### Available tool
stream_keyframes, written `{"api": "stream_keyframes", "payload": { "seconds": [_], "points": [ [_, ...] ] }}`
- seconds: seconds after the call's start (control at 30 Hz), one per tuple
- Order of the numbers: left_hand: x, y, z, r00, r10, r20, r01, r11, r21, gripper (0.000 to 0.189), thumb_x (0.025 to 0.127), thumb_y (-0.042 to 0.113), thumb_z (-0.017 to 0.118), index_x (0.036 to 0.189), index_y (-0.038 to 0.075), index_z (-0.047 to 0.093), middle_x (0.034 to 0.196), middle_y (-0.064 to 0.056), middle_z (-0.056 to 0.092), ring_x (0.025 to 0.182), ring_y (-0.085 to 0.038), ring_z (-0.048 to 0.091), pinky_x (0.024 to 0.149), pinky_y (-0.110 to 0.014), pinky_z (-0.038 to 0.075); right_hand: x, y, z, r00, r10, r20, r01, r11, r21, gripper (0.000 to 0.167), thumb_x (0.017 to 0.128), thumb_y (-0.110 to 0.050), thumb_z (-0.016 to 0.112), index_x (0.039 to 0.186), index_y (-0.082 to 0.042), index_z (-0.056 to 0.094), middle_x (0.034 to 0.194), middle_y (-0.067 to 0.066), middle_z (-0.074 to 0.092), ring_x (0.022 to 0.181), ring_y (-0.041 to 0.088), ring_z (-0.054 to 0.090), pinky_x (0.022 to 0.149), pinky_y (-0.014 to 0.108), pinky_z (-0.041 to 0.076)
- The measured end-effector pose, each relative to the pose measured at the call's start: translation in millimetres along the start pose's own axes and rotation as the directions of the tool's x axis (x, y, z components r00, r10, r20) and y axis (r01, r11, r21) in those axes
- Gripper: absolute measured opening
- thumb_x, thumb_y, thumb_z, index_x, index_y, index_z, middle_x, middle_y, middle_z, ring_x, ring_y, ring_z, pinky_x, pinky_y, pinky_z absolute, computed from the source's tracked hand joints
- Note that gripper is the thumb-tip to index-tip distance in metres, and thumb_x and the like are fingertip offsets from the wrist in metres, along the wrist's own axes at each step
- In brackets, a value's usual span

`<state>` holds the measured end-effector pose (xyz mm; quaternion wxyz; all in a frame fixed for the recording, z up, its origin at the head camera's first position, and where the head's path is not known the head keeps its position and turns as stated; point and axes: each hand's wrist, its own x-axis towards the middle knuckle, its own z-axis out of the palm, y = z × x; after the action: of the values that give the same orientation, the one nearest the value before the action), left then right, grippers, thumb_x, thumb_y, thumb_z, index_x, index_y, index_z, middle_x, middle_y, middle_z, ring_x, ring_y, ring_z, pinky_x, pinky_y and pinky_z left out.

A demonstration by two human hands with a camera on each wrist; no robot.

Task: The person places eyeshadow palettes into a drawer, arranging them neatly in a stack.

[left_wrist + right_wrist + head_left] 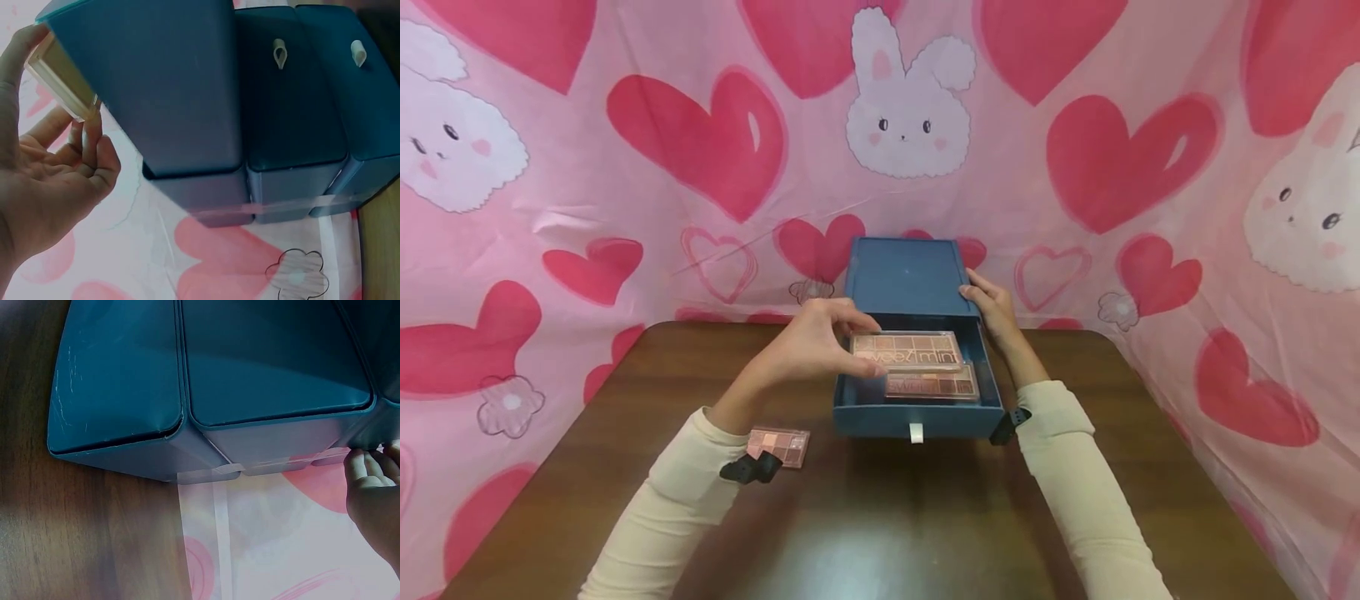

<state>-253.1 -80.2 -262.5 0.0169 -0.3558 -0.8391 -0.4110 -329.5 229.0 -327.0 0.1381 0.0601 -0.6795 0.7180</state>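
My left hand [814, 343] pinches a clear-lidded eyeshadow palette [913, 351] between thumb and fingers, over the pulled-out top drawer [917, 421] of a blue drawer unit [906, 271]. Below it inside the drawer lies a second eyeshadow palette [934, 385], partly covered by the held one. In the left wrist view the held palette [62, 81] shows edge-on beside the drawer's side. My right hand [996, 310] grips the unit's right side near the top, thumb over the upper edge. Its fingers [359, 467] show at the unit's side in the right wrist view.
A third eyeshadow palette [786, 447] lies on the brown wooden table [880, 533], left of the drawer and near my left wrist. Lower drawers with white pull tabs [280, 53] sit closed under the open one. Behind hangs a pink cloth [820, 183] with hearts and rabbits.
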Motion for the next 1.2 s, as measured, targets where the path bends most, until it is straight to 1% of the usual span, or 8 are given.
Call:
{"api": "stream_keyframes", "payload": {
  "seconds": [0.13, 0.3, 0.43, 0.6, 0.77, 0.93, 1.07, 1.2],
  "points": [
    [3.2, 0.3, 7.5, 1.000, -0.012, 0.013, 0.011, 1.000, 0.018, 0.047, 0.067, 0.033, 0.092, 0.110, 0.017, 0.079, 0.085, 0.000, 0.066, 0.085, -0.019, 0.059, 0.069, -0.034, 0.053, -4.2, 1, 1, 1.000, 0.012, 0.013, -0.012, 1.000, 0.006, 0.061, 0.095, -0.010, 0.053, 0.153, 0.002, 0.038, 0.158, 0.025, 0.039, 0.087, -0.009, 0.063, 0.080, 0.008, 0.054],
    [10.5, 0.6, 17.4, 1.000, 0.012, 0.024, -0.013, 0.999, 0.049, 0.046, 0.066, 0.035, 0.092, 0.107, 0.017, 0.080, 0.081, 0.000, 0.065, 0.079, -0.018, 0.058, 0.064, -0.031, 0.049, -7.2, 1, -1, 0.999, 0.030, 0.014, -0.030, 0.999, 0.013, 0.061, 0.096, -0.011, 0.052, 0.154, 0.001, 0.038, 0.158, 0.024, 0.040, 0.088, -0.009, 0.064, 0.081, 0.009, 0.054],
    [16.2, 1.7, 25.1, 0.999, 0.024, 0.032, -0.026, 0.997, 0.066, 0.046, 0.066, 0.035, 0.092, 0.107, 0.016, 0.081, 0.081, 0.000, 0.065, 0.078, -0.017, 0.057, 0.062, -0.029, 0.048, -9.0, -1, -3, 1.000, 0.026, 0.018, -0.026, 1.000, 0.015, 0.060, 0.097, -0.010, 0.052, 0.154, 0.001, 0.037, 0.160, 0.023, 0.037, 0.090, -0.010, 0.063, 0.083, 0.008, 0.053],
    [20.0, 2.2, 34.3, 0.998, 0.008, 0.057, -0.012, 0.997, 0.070, 0.048, 0.066, 0.035, 0.093, 0.108, 0.015, 0.080, 0.085, 0.000, 0.066, 0.082, -0.017, 0.058, 0.062, -0.028, 0.051, -11.5, -4, -4, 1.000, 0.009, 0.026, -0.010, 1.000, 0.002, 0.059, 0.098, -0.010, 0.051, 0.154, 0.002, 0.037, 0.159, 0.026, 0.037, 0.086, -0.010, 0.065, 0.080, 0.009, 0.055],
    [21.8, 2.7, 41.2, 0.997, 0.002, 0.083, -0.012, 0.993, 0.117, 0.051, 0.066, 0.040, 0.093, 0.108, 0.014, 0.080, 0.086, 0.002, 0.066, 0.083, -0.015, 0.057, 0.064, -0.027, 0.051, -12.9, -2, -3, 0.999, 0.015, 0.032, -0.015, 1.000, 0.002, 0.060, 0.098, -0.010, 0.050, 0.155, 0.002, 0.036, 0.157, 0.029, 0.038, 0.084, -0.010, 0.066, 0.078, 0.010, 0.055],
    [23.8, 2.8, 44.8, 0.995, 0.011, 0.101, -0.031, 0.980, 0.199, 0.051, 0.068, 0.043, 0.091, 0.109, 0.015, 0.080, 0.086, 0.003, 0.066, 0.082, -0.012, 0.056, 0.066, -0.027, 0.049, -11.2, 0, -3, 0.999, 0.032, 0.027, -0.033, 0.999, 0.011, 0.061, 0.098, -0.011, 0.051, 0.155, 0.000, 0.036, 0.159, 0.026, 0.037, 0.084, -0.009, 0.066, 0.078, 0.010, 0.055],
    [25.0, 3.6, 47.0, 0.994, 0.002, 0.110, -0.033, 0.960, 0.278, 0.051, 0.069, 0.046, 0.089, 0.110, 0.017, 0.080, 0.089, 0.003, 0.067, 0.084, -0.011, 0.055, 0.068, -0.026, 0.048, -10.5, -1, -2, 0.999, 0.034, 0.029, -0.034, 0.999, 0.004, 0.060, 0.098, -0.012, 0.051, 0.155, -0.001, 0.036, 0.160, 0.024, 0.038, 0.084, -0.009, 0.066, 0.079, 0.010, 0.055],
    [24.9, 6.6, 46.1, 0.993, -0.011, 0.120, -0.030, 0.940, 0.339, 0.053, 0.070, 0.049, 0.089, 0.111, 0.017, 0.080, 0.091, 0.002, 0.067, 0.083, -0.012, 0.055, 0.069, -0.026, 0.046, -9.4, -2, 0, 0.999, 0.028, 0.032, -0.028, 1.000, 0.000, 0.059, 0.099, -0.012, 0.051, 0.155, 0.000, 0.037, 0.161, 0.023, 0.037, 0.085, -0.010, 0.065, 0.080, 0.009, 0.054]
  ]
}}
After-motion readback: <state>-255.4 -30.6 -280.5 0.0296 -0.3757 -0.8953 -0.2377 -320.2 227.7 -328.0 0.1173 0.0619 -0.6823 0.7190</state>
